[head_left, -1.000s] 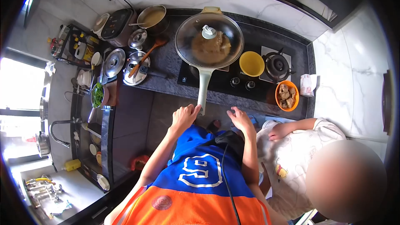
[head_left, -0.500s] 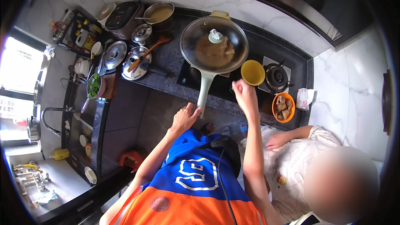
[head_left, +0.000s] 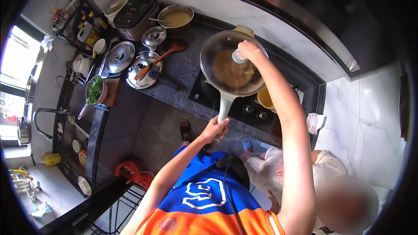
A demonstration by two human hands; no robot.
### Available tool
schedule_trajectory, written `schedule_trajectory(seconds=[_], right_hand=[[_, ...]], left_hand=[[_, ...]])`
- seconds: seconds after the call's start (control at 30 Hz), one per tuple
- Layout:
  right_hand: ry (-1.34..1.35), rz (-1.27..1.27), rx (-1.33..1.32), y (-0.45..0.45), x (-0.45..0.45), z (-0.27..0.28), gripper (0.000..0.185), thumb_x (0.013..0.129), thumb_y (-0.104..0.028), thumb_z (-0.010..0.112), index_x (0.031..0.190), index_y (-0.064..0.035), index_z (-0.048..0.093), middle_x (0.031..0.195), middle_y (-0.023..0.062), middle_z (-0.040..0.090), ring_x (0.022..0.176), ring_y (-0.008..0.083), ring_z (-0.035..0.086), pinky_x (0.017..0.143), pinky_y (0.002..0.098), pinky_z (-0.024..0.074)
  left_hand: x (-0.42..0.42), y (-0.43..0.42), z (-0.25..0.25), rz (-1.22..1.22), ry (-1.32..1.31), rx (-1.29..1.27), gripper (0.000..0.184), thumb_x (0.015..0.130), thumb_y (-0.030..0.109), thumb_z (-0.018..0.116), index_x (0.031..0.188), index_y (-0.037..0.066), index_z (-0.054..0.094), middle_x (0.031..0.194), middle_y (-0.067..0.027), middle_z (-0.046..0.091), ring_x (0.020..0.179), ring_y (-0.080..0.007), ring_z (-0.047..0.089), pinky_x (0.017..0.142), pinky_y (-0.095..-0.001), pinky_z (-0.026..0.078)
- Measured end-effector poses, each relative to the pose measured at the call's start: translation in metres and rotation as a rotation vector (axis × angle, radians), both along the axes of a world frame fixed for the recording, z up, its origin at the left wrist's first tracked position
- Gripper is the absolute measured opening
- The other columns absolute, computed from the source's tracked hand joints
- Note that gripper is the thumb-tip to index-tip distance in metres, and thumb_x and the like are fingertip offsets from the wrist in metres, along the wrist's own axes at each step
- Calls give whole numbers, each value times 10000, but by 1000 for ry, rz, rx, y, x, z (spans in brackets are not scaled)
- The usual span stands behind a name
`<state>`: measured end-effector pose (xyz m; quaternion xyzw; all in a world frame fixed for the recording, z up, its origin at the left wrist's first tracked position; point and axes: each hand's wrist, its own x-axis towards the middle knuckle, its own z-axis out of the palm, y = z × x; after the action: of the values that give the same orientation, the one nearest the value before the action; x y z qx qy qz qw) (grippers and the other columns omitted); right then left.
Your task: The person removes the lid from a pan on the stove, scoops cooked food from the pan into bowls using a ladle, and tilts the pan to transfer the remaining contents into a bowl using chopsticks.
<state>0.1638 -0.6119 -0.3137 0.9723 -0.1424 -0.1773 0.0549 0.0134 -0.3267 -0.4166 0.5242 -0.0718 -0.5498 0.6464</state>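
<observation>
A pan (head_left: 225, 104) with a pale green handle stands on the black stove, a glass lid (head_left: 220, 45) over it. Through the glass I see brown liquid and pieces of food. My left hand (head_left: 213, 129) is closed around the end of the pan handle. With my right hand (head_left: 249, 51) I grip the pale lid knob (head_left: 237, 57) at the top of the lid. A yellow bowl (head_left: 264, 99) is partly hidden behind my right forearm, close to the pan's right side.
Left of the pan lie a wooden spatula (head_left: 159, 62) and metal lids (head_left: 120, 57). A pot of pale liquid (head_left: 176, 16) and a rice cooker (head_left: 136, 17) stand behind. Leafy greens (head_left: 93, 90) fill a pan by the sink. Another person (head_left: 324, 165) is close on my right.
My right hand has moved from beside the yellow bowl up to the lid knob and taken hold of it. My left hand has closed more fully around the pan handle. The view has shifted.
</observation>
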Motion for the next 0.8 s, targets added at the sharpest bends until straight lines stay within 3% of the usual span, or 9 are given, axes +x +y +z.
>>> schedule_trajectory(seconds=[0.07, 0.13, 0.2, 0.23, 0.47, 0.57, 0.67, 0.73, 0.8], right_hand=[[71, 29, -6, -1, 13, 1, 286, 761, -273, 642, 984, -97, 678, 1016, 116, 659, 972, 271, 627, 803, 376, 510], [157, 30, 1, 1, 9, 6, 277, 754, -255, 643, 981, -99, 678, 1011, 107, 662, 963, 270, 631, 797, 386, 513], [193, 98, -17, 5, 9, 16, 288, 758, -289, 647, 796, -5, 672, 716, 126, 672, 751, 256, 669, 703, 374, 529], [177, 46, 50, 1, 10, 12, 234, 749, -241, 636, 747, -8, 664, 642, 107, 656, 695, 245, 666, 671, 369, 530], [95, 73, 36, -4, 2, -1, 167, 744, -144, 598, 763, 9, 663, 709, 137, 664, 755, 275, 664, 671, 368, 527], [14, 120, 71, -9, -2, -9, 189, 753, -153, 586, 770, 21, 659, 782, 162, 667, 792, 307, 657, 706, 386, 522], [77, 137, 79, -10, -7, -7, 180, 758, -110, 558, 867, -30, 677, 937, 154, 662, 891, 314, 642, 737, 418, 526], [-210, 177, 297, -13, -16, -3, 180, 755, -94, 550, 857, -2, 667, 903, 182, 659, 856, 326, 647, 720, 425, 529], [-217, 275, 84, -8, -31, -7, 231, 758, -121, 549, 951, -7, 605, 967, 214, 591, 914, 325, 602, 758, 436, 497]], left_hand=[[1, 2, 0, 20, -3, -69, 220, 923, 232, 527, 988, 41, 440, 595, -28, 491, 400, -117, 474, 375, -245, 374], [4, 2, 7, -39, -73, 33, 225, 924, 242, 526, 984, 42, 440, 571, -20, 485, 398, -111, 472, 374, -246, 370], [0, 1, 7, -21, -44, 16, 226, 925, 247, 525, 977, 44, 440, 556, -18, 479, 396, -110, 471, 376, -247, 370], [5, -1, 6, -19, -17, -4, 227, 926, 252, 525, 971, 47, 439, 541, -17, 474, 393, -110, 469, 378, -249, 369], [5, -1, 4, -41, -31, 18, 214, 927, 242, 520, 933, 45, 438, 526, -27, 484, 383, -116, 471, 385, -250, 366], [3, -2, 1, -28, -42, 19, 215, 927, 241, 521, 927, 42, 439, 525, -29, 485, 381, -122, 472, 386, -252, 373], [4, -1, 5, -41, -43, 28, 214, 927, 234, 520, 933, 36, 440, 533, -31, 491, 387, -125, 477, 389, -251, 378], [5, -1, 5, -40, -48, 23, 215, 927, 233, 519, 942, 34, 439, 536, -31, 493, 394, -124, 480, 391, -251, 380], [6, -1, 6, -38, -53, 16, 216, 927, 232, 518, 951, 33, 438, 539, -30, 495, 401, -123, 483, 394, -251, 383]])
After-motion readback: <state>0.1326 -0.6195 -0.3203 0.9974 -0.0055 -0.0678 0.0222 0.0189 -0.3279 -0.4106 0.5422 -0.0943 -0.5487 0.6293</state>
